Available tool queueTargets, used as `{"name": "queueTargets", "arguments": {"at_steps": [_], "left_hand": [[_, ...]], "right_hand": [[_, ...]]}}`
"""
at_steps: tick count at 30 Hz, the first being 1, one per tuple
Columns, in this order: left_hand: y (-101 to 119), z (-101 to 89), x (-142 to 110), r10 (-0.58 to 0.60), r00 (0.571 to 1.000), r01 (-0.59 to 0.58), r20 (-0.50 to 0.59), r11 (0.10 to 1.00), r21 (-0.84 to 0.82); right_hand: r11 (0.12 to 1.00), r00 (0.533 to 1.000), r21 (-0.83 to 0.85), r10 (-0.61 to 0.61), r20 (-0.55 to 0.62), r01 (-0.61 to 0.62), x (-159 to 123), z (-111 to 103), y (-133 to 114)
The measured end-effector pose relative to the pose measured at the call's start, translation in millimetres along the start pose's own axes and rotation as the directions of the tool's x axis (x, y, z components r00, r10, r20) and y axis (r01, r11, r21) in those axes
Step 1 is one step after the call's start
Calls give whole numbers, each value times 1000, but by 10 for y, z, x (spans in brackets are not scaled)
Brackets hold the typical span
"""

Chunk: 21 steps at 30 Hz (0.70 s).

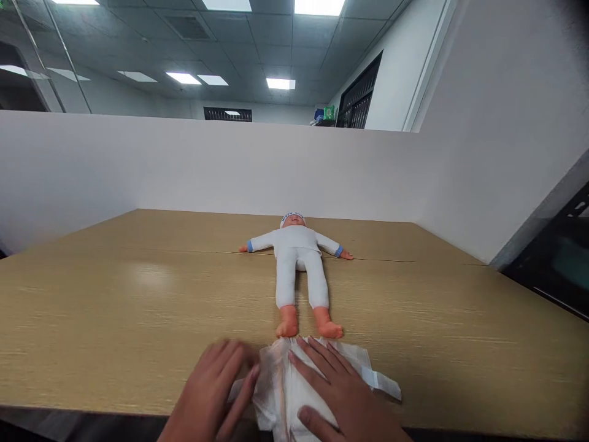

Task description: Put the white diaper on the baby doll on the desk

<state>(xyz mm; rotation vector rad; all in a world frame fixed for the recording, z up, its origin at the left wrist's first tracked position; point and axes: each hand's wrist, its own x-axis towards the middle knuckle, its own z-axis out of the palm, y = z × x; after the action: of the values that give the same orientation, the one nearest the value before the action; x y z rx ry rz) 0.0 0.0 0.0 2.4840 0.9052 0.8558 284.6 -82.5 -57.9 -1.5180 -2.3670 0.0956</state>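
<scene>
A white disposable diaper [294,393] lies spread at the table's near edge, with a fastening tab [386,385] sticking out on its right. My right hand [338,390] rests flat on the diaper, fingers spread. At the diaper's left edge is my left hand [214,387], its fingers curled and thumb drawn in as if pinching that edge; the fingertips are slightly blurred. Just beyond the diaper, a baby doll [299,239] in a white outfit with blue cuffs and a white cap lies on its back. Its arms are stretched out and its feet point toward me.
The wood-toned table [151,319] extends to both sides, with a seam running across it. A low white partition [276,166] closes off the back. At the right stands a dark screen-like device [559,252] beside the wall.
</scene>
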Motion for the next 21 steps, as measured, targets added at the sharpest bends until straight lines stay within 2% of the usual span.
{"name": "queueTargets", "arguments": {"at_steps": [2,3,6,8,10,12,13,16,21], "left_hand": [[-158,12,495,133,991,-133,11,967,216],[-220,51,740,186,981,-194,55,942,272],[-337,237,1351,310,905,-401,292,851,339],[-360,360,1618,400,799,-561,450,765,317],[-356,447,1790,487,666,-702,565,666,254],[-345,500,1899,555,567,-782,609,595,186],[-340,521,1940,583,541,-800,606,579,158],[-326,583,2037,642,528,-810,556,578,101],[-272,592,2195,692,522,-803,498,595,16]], "right_hand": [[996,996,78,40,77,-46,17,-133,-57],[993,993,97,56,101,-66,22,-175,-78],[990,989,101,82,125,-95,22,-198,-95],[996,994,61,56,94,-62,13,-143,-64],[1000,1000,-18,-6,15,6,9,-55,-6],[988,991,-134,-94,-94,81,16,47,68],[975,980,-196,-138,-145,109,23,97,106],[933,945,-324,-235,-228,154,41,215,205],[928,938,-340,-246,-245,154,46,264,322]]}}
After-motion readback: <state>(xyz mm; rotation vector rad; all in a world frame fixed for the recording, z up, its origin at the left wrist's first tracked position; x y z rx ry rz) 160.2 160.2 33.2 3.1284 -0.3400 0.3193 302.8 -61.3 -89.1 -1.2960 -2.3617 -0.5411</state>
